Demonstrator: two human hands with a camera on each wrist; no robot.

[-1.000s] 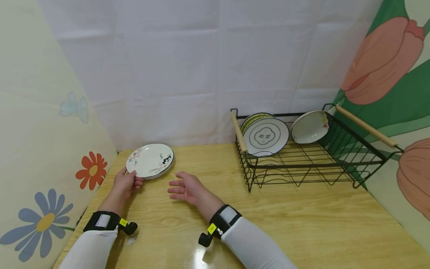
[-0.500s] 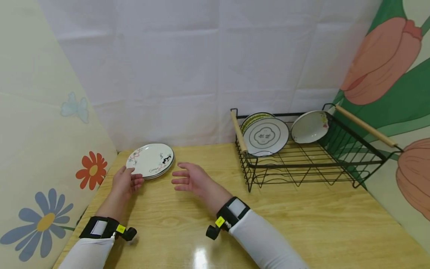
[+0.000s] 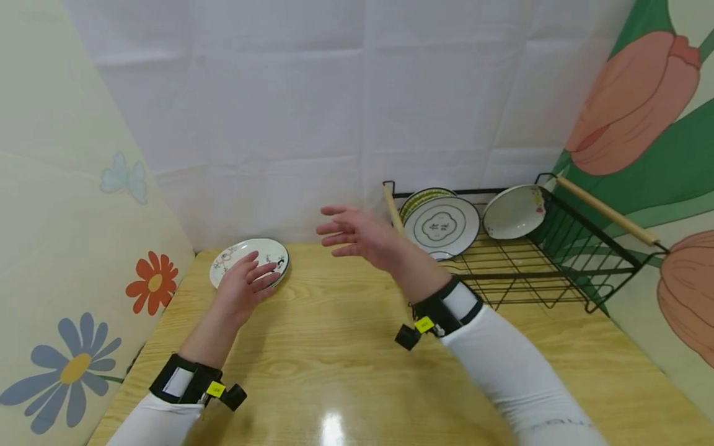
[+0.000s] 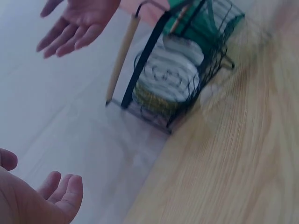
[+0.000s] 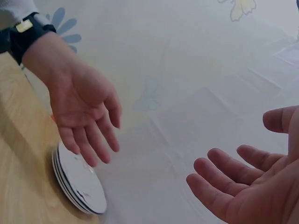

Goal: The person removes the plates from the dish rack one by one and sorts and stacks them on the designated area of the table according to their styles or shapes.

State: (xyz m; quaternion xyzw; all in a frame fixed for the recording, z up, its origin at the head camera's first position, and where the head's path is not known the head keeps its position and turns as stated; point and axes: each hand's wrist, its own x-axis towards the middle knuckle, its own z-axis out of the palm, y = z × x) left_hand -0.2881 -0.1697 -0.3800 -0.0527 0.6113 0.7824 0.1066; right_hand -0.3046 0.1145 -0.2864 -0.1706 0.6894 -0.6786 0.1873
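In the head view my left hand (image 3: 242,288) is raised in front of a stack of white plates (image 3: 234,253) with floral prints, its fingers spread and holding nothing. The right wrist view shows several plates (image 5: 80,184) stacked below that hand (image 5: 84,100). My right hand (image 3: 362,235) hovers left of the dish rack, palm turned left, fingers loosely extended, nothing in it. From the left wrist, the right hand (image 4: 84,23) appears near the rack's wooden handle (image 4: 122,58).
A black wire rack (image 3: 535,274) stands at the right on the wooden table (image 3: 312,347). It holds a patterned white plate (image 3: 442,228), green-rimmed dishes (image 3: 426,195) behind it and a tilted bowl (image 3: 513,214). A white cloth (image 3: 279,111) hangs behind.
My left hand has come off the edge of the plate stack and lifted up and to the right. My right hand has risen and moved right, toward the rack. The plates have stayed where they were.
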